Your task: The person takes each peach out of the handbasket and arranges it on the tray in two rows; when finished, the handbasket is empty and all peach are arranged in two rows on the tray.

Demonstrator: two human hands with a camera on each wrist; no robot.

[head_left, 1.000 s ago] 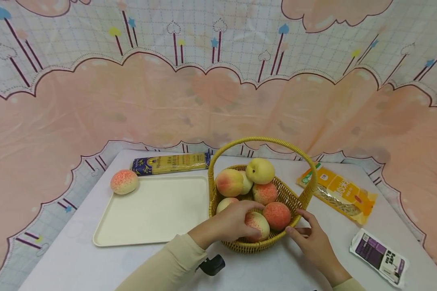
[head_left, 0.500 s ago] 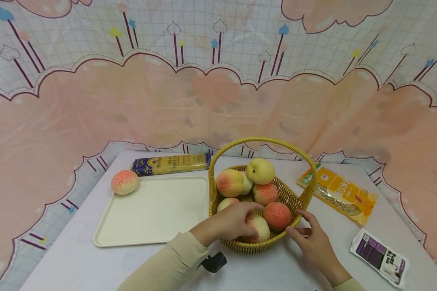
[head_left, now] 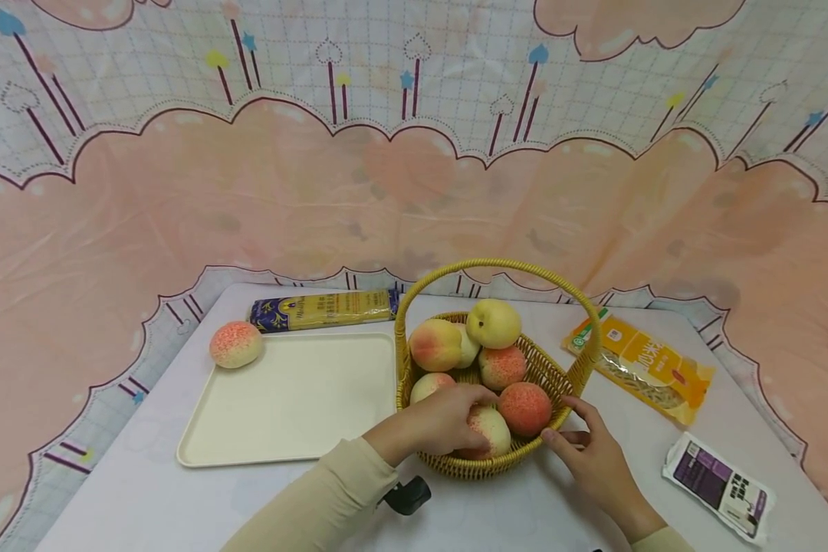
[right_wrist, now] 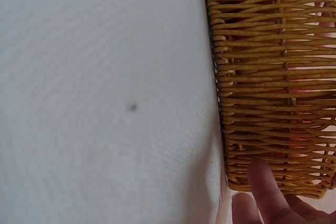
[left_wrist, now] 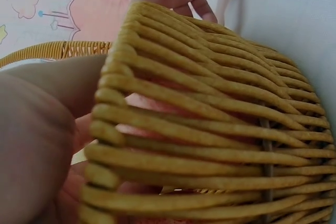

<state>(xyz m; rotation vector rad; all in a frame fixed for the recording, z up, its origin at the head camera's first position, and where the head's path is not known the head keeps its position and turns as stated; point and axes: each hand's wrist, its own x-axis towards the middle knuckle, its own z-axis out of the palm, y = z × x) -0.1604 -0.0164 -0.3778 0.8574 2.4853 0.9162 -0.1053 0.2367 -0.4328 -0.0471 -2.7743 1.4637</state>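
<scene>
A yellow wicker basket (head_left: 472, 468) with a tall arched handle holds several peaches. Reaching over its near left rim, my left hand (head_left: 445, 422) grips a pale, red-speckled peach (head_left: 491, 433), with thumb and fingers on either side; its left part is hidden by the hand. Beside that fruit lies a redder peach (head_left: 525, 409). My right hand (head_left: 593, 452) holds the basket's right rim, thumb in front and index finger farther back. In the left wrist view the woven wall (left_wrist: 210, 114) covers most of the left fingers. Right fingertips touch the outside weave (right_wrist: 278, 77) in the right wrist view.
Left of the basket is a cream tray (head_left: 290, 402), with one peach (head_left: 237, 345) at its far left corner. Behind the tray lies a blue-and-gold pasta packet (head_left: 324, 310). An orange packet (head_left: 645, 364) and a purple-and-white pouch (head_left: 719, 488) lie to the right.
The peach in my left hand has turned slightly, showing less of its red speckling than a second ago. Both hands stay almost in place, and the basket has not moved.
</scene>
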